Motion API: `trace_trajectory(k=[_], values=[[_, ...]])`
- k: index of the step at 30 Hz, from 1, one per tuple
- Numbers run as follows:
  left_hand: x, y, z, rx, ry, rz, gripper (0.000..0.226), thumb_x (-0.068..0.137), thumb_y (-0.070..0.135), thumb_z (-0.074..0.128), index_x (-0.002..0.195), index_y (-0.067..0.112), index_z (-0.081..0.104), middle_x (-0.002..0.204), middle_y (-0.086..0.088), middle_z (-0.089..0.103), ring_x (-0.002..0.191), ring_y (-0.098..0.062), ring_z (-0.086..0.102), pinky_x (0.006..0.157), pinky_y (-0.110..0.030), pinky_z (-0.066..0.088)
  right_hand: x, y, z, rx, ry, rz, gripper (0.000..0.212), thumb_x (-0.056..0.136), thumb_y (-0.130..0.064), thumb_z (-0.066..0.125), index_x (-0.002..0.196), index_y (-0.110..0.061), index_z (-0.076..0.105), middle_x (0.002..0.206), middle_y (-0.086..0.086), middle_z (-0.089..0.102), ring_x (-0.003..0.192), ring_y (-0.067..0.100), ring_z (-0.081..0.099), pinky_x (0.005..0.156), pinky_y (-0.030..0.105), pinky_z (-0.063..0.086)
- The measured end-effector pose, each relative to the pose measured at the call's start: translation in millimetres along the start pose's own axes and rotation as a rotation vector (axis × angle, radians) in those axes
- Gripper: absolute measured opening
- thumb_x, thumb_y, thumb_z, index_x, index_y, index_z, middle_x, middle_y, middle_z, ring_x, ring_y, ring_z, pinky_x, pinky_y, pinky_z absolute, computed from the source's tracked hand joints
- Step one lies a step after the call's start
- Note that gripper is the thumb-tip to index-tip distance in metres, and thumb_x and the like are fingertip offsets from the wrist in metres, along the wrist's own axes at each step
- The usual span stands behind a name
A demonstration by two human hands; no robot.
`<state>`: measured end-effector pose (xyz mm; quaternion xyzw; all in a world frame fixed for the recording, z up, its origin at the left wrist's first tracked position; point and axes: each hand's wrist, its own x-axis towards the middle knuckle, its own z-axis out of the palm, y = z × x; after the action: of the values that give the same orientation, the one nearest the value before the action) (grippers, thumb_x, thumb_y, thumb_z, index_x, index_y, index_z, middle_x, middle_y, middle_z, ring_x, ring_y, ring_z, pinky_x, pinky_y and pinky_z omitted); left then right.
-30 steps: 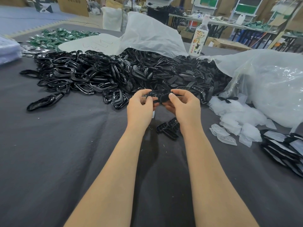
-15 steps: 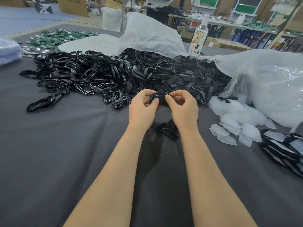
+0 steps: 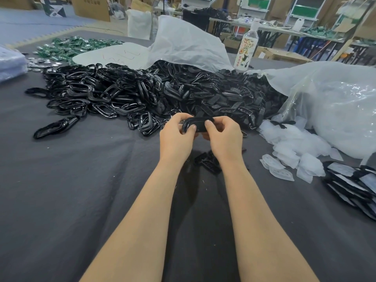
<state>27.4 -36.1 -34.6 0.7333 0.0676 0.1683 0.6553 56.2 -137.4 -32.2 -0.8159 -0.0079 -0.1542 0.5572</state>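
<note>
A person's left hand (image 3: pixel 176 137) and right hand (image 3: pixel 223 137) pinch a black plastic shell (image 3: pixel 198 124) between curled fingers, apparently pressing it together; next likely needs a firm squeeze.

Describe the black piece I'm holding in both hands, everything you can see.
The black piece is a glossy, rounded oblong shell, seemingly moulded plastic. It lies crosswise, held up off the grey cloth just before the heap of black parts. The left hand and right hand pinch its ends, thumbs on its near face, fingers behind. Its underside is hidden.
</note>
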Motion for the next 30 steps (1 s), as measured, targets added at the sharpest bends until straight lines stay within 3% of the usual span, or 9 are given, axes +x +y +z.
trace_trajectory(k=[3, 7, 10, 14, 19, 21, 26, 28, 30], values=[[-0.8, 0.2, 0.2, 0.030, 0.020, 0.004, 0.028, 0.092, 0.007, 0.058, 0.089, 0.035, 0.055, 0.083, 0.004, 0.070, 0.082, -0.010, 0.070, 0.081, -0.031, 0.056, -1.2, -1.1, 1.7, -0.019, 0.017, -0.002, 0.006, 0.092, -0.017, 0.060, 0.088, -0.012, 0.061, 0.082, 0.004, 0.068, 0.078, 0.023, 0.069, 0.083, 0.042, 0.055], [2.7, -0.5, -1.6, -0.097, 0.045, -0.066, 0.025, 0.092, 0.011, 0.061, 0.088, 0.035, 0.056, 0.077, 0.002, 0.070, 0.075, -0.010, 0.070, 0.083, -0.032, 0.056, -0.9, -1.2, -1.0, 0.133, -0.030, 0.060, 0.007, 0.092, -0.013, 0.060, 0.095, -0.007, 0.062, 0.075, 0.001, 0.065, 0.055, 0.003, 0.064, 0.065, 0.023, 0.056], [9.0, -1.7, -5.7, -0.217, 0.120, -0.080, 0.019, 0.093, 0.006, 0.059, 0.093, 0.025, 0.058, 0.069, 0.003, 0.067, 0.062, -0.003, 0.066, 0.076, -0.026, 0.055, -2.7, -4.0, 0.0, 0.323, -0.096, 0.112, 0.006, 0.092, -0.015, 0.062, 0.094, -0.010, 0.064, 0.076, 0.000, 0.067, 0.061, 0.007, 0.065, 0.067, 0.023, 0.056], [17.4, -3.8, -14.1, -0.355, 0.359, -0.060, 0.014, 0.094, 0.004, 0.057, 0.105, 0.013, 0.059, 0.074, 0.001, 0.064, 0.057, 0.000, 0.064, 0.067, -0.018, 0.053, -6.7, -4.9, 3.7, -0.100, -0.089, -0.104, 0.016, 0.088, -0.024, 0.065, 0.101, -0.014, 0.068, 0.084, -0.004, 0.065, 0.080, 0.013, 0.060, 0.079, 0.018, 0.047], [19.3, -5.1, -14.8, -0.446, 0.457, -0.066, 0.013, 0.095, 0.004, 0.055, 0.101, 0.016, 0.057, 0.079, -0.001, 0.059, 0.057, 0.001, 0.064, 0.064, -0.014, 0.051, -17.1, -5.7, 18.7, -0.736, -0.272, -0.064, 0.046, 0.087, -0.051, 0.059, 0.120, -0.018, 0.061, 0.121, 0.008, 0.054, 0.116, 0.029, 0.047, 0.096, 0.040, 0.037], [19.7, -5.5, -13.3, -0.451, 0.447, -0.072, 0.013, 0.095, 0.004, 0.055, 0.100, 0.016, 0.057, 0.086, -0.004, 0.059, 0.058, 0.000, 0.064, 0.065, -0.015, 0.051, -19.9, -6.4, 23.0, -0.810, -0.284, -0.070, 0.045, 0.089, -0.049, 0.058, 0.122, -0.019, 0.057, 0.124, 0.007, 0.053, 0.119, 0.029, 0.044, 0.097, 0.041, 0.034], [19.0, -7.0, -10.8, -0.439, 0.417, -0.075, 0.013, 0.095, 0.004, 0.055, 0.104, 0.014, 0.057, 0.086, -0.003, 0.060, 0.059, 0.001, 0.065, 0.067, -0.016, 0.051, -17.4, -6.7, 21.2, -0.493, -0.301, -0.032, 0.014, 0.088, -0.026, 0.063, 0.094, -0.020, 0.053, 0.094, -0.002, 0.061, 0.095, 0.022, 0.056, 0.084, 0.031, 0.042], [18.8, -7.6, -9.6, -0.421, 0.390, -0.075, 0.013, 0.095, 0.004, 0.055, 0.105, 0.013, 0.056, 0.089, -0.005, 0.060, 0.059, 0.001, 0.065, 0.066, -0.014, 0.051, -11.5, -5.7, 12.0, -0.232, -0.229, 0.015, 0.015, 0.086, -0.022, 0.066, 0.091, -0.020, 0.052, 0.082, -0.008, 0.057, 0.078, 0.011, 0.055, 0.066, 0.013, 0.042], [17.9, -7.6, -7.7, -0.392, 0.347, -0.074, 0.013, 0.095, 0.004, 0.055, 0.104, 0.015, 0.055, 0.090, -0.005, 0.060, 0.060, 0.001, 0.065, 0.066, -0.014, 0.052, -3.5, -3.7, 1.2, -0.012, -0.125, 0.083, 0.023, 0.083, -0.016, 0.070, 0.098, -0.017, 0.052, 0.084, -0.008, 0.057, 0.075, 0.006, 0.054, 0.064, 0.011, 0.040]])
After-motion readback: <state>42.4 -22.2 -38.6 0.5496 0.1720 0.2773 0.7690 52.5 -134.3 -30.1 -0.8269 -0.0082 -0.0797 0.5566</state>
